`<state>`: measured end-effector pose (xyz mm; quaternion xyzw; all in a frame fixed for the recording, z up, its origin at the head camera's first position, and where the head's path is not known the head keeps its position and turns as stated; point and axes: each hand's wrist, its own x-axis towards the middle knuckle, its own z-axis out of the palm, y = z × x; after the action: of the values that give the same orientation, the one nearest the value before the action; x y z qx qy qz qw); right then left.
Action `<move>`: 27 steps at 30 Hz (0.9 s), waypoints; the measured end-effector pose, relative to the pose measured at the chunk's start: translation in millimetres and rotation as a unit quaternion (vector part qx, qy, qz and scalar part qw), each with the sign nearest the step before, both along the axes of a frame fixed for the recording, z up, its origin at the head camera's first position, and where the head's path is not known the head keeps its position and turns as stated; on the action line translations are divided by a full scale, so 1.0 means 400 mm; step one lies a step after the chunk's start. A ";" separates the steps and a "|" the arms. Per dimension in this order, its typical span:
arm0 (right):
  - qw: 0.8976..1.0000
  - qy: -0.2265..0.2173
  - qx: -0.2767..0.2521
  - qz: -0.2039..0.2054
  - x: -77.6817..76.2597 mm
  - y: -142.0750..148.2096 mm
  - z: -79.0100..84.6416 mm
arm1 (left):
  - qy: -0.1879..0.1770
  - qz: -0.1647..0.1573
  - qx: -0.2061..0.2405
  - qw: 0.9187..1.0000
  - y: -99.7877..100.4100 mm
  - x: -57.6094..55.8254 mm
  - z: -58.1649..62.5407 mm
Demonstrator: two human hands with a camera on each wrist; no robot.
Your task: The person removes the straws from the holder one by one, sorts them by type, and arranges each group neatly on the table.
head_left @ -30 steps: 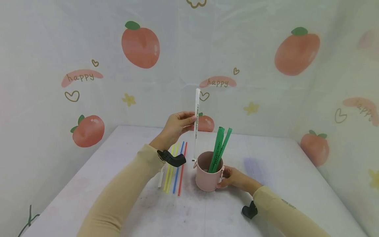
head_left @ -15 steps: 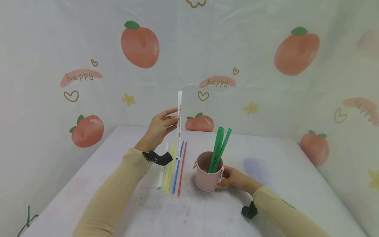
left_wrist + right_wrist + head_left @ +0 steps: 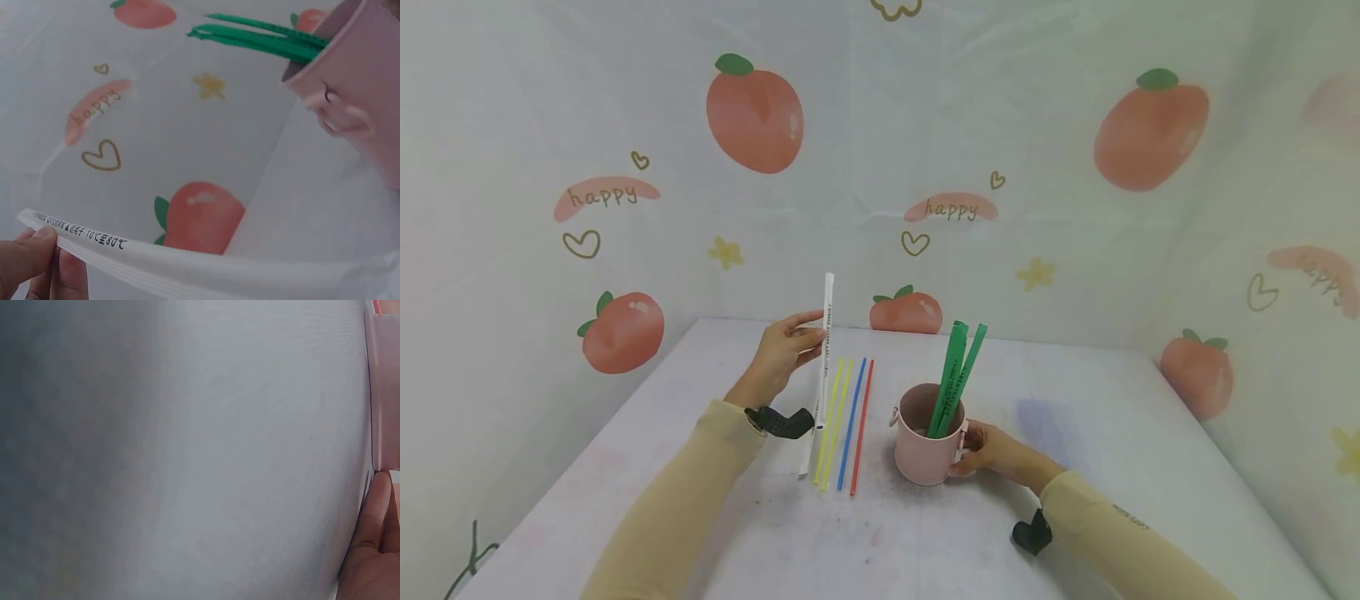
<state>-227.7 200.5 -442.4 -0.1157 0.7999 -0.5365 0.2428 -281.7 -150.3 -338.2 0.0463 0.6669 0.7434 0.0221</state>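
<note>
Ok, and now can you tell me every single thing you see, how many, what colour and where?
Wrapped straws: two, white, one held upright, one lying on the table.
Yellow sticks: two, yellow, on the table.
Blue stick: one, blue, beside the yellow pair.
Red stick: one, red, beside the blue.
Cup: one, pink, standing on the table.
Wrapped green sticks: at least two, green, leaning in the cup.
Table: one, whitish, underneath.
Backdrop: one, white with coloured prints, behind.
Wrist devices: two, black, one per wrist.
Sleeves: two, beige, on the arms.
Left hand: one, bare, pinching a wrapped straw.
Right hand: one, bare, holding the cup's side.
</note>
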 end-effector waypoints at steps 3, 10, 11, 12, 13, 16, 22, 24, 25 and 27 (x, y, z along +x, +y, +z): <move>1.000 0.001 0.000 -0.001 0.000 0.000 -0.001 | -0.010 0.009 -0.035 0.999 -0.021 -0.003 -0.032; 1.000 -0.006 -0.004 0.002 -0.002 -0.001 -0.002 | -0.048 0.030 -0.096 0.994 -0.066 -0.009 -0.100; 1.000 -0.006 -0.004 0.002 -0.001 -0.001 -0.002 | -0.055 0.034 -0.103 0.993 -0.071 -0.010 -0.110; 1.000 -0.006 -0.004 0.002 -0.001 -0.001 -0.002 | -0.061 0.038 -0.111 0.991 -0.075 -0.011 -0.120; 1.000 -0.006 -0.003 0.000 -0.001 -0.001 -0.002 | -0.067 0.043 -0.117 0.990 -0.077 -0.013 -0.129; 1.000 -0.006 -0.003 0.001 -0.002 0.000 -0.002 | -0.078 0.052 -0.133 0.987 -0.084 -0.020 -0.159; 1.000 -0.005 -0.005 0.002 -0.003 0.001 -0.003 | -0.105 0.054 -0.155 0.981 -0.087 -0.024 -0.202; 1.000 -0.006 -0.006 0.000 -0.003 0.001 -0.003 | -0.108 0.054 -0.165 0.979 -0.086 -0.023 -0.209; 1.000 -0.005 -0.004 0.000 -0.003 0.001 -0.002 | -0.111 0.057 -0.167 0.978 -0.086 -0.022 -0.212; 1.000 -0.006 -0.004 0.000 -0.002 0.000 -0.001 | -0.117 0.062 -0.173 0.976 -0.085 -0.022 -0.216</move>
<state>-228.5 200.6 -442.9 -0.1133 0.7965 -0.5402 0.2467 -290.4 -184.2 -424.4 -0.0869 0.7800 0.6166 0.0615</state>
